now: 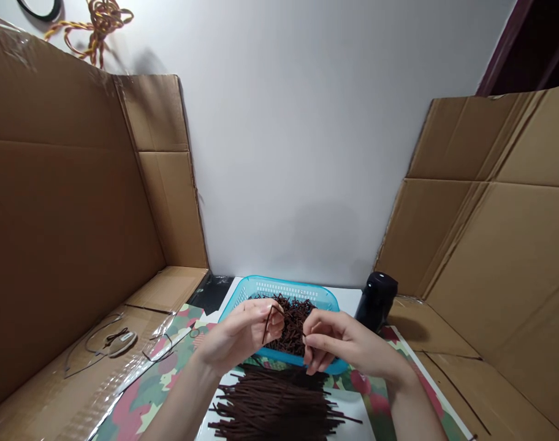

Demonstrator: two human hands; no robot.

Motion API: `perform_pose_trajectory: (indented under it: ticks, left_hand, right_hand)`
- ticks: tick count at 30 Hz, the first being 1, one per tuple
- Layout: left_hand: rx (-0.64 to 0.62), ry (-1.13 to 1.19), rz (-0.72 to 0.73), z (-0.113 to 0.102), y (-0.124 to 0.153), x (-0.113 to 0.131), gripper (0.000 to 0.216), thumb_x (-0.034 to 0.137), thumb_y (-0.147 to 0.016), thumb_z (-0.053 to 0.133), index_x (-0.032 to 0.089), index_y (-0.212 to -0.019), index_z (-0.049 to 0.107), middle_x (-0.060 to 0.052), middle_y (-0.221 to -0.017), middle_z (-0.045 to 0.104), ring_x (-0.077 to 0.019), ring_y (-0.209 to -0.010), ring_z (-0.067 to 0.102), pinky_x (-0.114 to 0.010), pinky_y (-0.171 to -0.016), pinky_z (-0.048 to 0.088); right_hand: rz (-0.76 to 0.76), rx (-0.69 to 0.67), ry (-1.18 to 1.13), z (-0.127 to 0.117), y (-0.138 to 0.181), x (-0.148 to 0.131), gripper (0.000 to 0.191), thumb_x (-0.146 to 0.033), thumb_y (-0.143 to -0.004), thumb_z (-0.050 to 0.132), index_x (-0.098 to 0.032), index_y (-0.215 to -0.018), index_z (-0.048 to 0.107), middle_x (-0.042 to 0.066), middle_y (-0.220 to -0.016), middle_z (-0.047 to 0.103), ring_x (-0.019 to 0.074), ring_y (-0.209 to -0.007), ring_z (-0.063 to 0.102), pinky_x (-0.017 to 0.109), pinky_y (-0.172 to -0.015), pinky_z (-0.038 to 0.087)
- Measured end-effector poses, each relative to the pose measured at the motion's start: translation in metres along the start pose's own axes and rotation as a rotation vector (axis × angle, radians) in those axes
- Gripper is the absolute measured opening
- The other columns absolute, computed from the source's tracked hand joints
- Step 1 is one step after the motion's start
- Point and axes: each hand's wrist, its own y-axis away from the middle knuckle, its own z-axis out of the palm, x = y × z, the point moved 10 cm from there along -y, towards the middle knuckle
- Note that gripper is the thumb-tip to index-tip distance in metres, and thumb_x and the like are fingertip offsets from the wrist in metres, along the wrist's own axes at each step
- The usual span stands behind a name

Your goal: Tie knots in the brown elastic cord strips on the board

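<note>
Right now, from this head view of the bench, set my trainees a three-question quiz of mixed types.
1. True or false: the left hand holds a thin bent dark strand.
2. Where does the pile of long dark strands lie? A) inside the blue basket B) on the table, nearer the person than the basket C) on the cardboard at left
3. Fill in: the black cylinder stands to the ____ of the basket.
Key: 1 true; 2 B; 3 right.
</note>
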Motion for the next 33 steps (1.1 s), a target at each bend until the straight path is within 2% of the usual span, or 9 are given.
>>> perform_pose_trajectory:
  ticks: [8, 11, 15, 18, 21, 23, 26, 29, 33]
  left_hand:
    - [-0.060, -0.010, 0.019, 0.007, 0.002, 0.006, 0.021, 0.029, -0.076, 0.069, 0.009, -0.077, 0.063, 0.000, -0.067, 0.042, -0.0108, -0.064, 0.037, -0.023, -0.063, 0.032]
    - [-0.062, 0.019, 0.025, 0.008, 0.003, 0.008, 0.019, 0.027, -0.077, 0.069, 0.010, -0.076, 0.061, -0.001, -0.069, 0.043, -0.0107, -0.065, 0.038, -0.022, -0.064, 0.033]
    - [-0.062, 0.067, 0.036, 0.010, 0.005, 0.010, 0.018, 0.024, -0.078, 0.067, 0.012, -0.070, 0.058, 0.000, -0.069, 0.042, -0.0108, -0.066, 0.040, -0.023, -0.063, 0.033]
    - [-0.047, 0.097, 0.025, 0.010, 0.004, 0.008, 0.018, 0.025, -0.077, 0.068, 0.012, -0.071, 0.058, 0.000, -0.069, 0.041, -0.0104, -0.065, 0.039, -0.023, -0.063, 0.034]
    - [-0.035, 0.158, 0.014, 0.009, 0.002, 0.004, 0.020, 0.026, -0.074, 0.071, 0.012, -0.070, 0.057, 0.001, -0.069, 0.040, -0.0102, -0.064, 0.038, -0.022, -0.063, 0.034]
    - [-0.037, 0.201, 0.012, 0.009, 0.001, 0.002, 0.020, 0.025, -0.073, 0.072, 0.012, -0.069, 0.057, 0.001, -0.069, 0.039, -0.0097, -0.063, 0.037, -0.022, -0.062, 0.034]
    - [-0.059, 0.264, 0.011, 0.010, 0.001, 0.000, 0.017, 0.023, -0.076, 0.070, 0.012, -0.071, 0.058, 0.001, -0.069, 0.040, -0.0089, -0.063, 0.039, -0.021, -0.063, 0.034]
    - [-0.085, 0.321, 0.016, 0.010, 0.001, 0.001, 0.012, 0.021, -0.079, 0.066, 0.011, -0.074, 0.060, 0.000, -0.070, 0.043, -0.0086, -0.065, 0.041, -0.022, -0.064, 0.035]
    - [-0.077, 0.377, 0.003, 0.008, 0.001, -0.001, 0.010, 0.019, -0.079, 0.066, 0.010, -0.076, 0.062, 0.000, -0.070, 0.048, -0.0084, -0.066, 0.045, -0.021, -0.066, 0.036]
  right_hand:
    - [0.006, 0.001, 0.015, 0.005, 0.000, -0.004, 0.021, -0.040, -0.088, 0.053, -0.020, -0.087, 0.050, 0.001, -0.071, 0.068, 0.0168, -0.072, 0.071, 0.025, -0.063, 0.054]
    - [-0.016, 0.033, 0.036, 0.004, -0.001, -0.007, 0.022, -0.041, -0.087, 0.054, -0.020, -0.086, 0.052, 0.002, -0.078, 0.067, 0.0142, -0.064, 0.069, 0.023, -0.056, 0.051]
    - [-0.156, 0.176, 0.129, -0.008, 0.000, -0.022, 0.023, -0.040, -0.083, 0.062, -0.017, -0.078, 0.060, -0.001, -0.072, 0.058, 0.0066, -0.049, 0.051, 0.019, -0.044, 0.039]
    - [-0.214, 0.220, 0.021, -0.013, 0.000, -0.025, 0.021, -0.037, -0.078, 0.069, -0.017, -0.075, 0.062, -0.004, -0.065, 0.054, 0.0049, -0.044, 0.043, 0.017, -0.039, 0.035]
    - [-0.235, 0.228, -0.134, -0.017, -0.001, -0.024, 0.022, -0.037, -0.075, 0.071, -0.016, -0.077, 0.062, 0.000, -0.073, 0.063, 0.0051, -0.040, 0.050, 0.017, -0.035, 0.040]
    - [-0.254, 0.243, -0.201, -0.020, 0.001, -0.024, 0.022, -0.035, -0.075, 0.072, -0.016, -0.075, 0.062, 0.003, -0.077, 0.067, 0.0079, -0.045, 0.060, 0.018, -0.041, 0.048]
    - [-0.230, 0.198, -0.248, -0.019, 0.001, -0.022, 0.020, -0.030, -0.073, 0.075, -0.016, -0.083, 0.064, 0.001, -0.067, 0.068, 0.0113, -0.053, 0.067, 0.018, -0.048, 0.052]
    - [-0.193, 0.096, -0.270, -0.010, 0.000, -0.017, 0.026, -0.031, -0.074, 0.074, -0.015, -0.093, 0.065, 0.002, -0.065, 0.069, 0.0124, -0.052, 0.068, 0.018, -0.047, 0.053]
    - [-0.189, 0.059, -0.327, -0.007, -0.001, -0.011, 0.019, -0.031, -0.074, 0.073, -0.014, -0.075, 0.065, 0.000, -0.057, 0.066, 0.0112, -0.044, 0.065, 0.018, -0.041, 0.051]
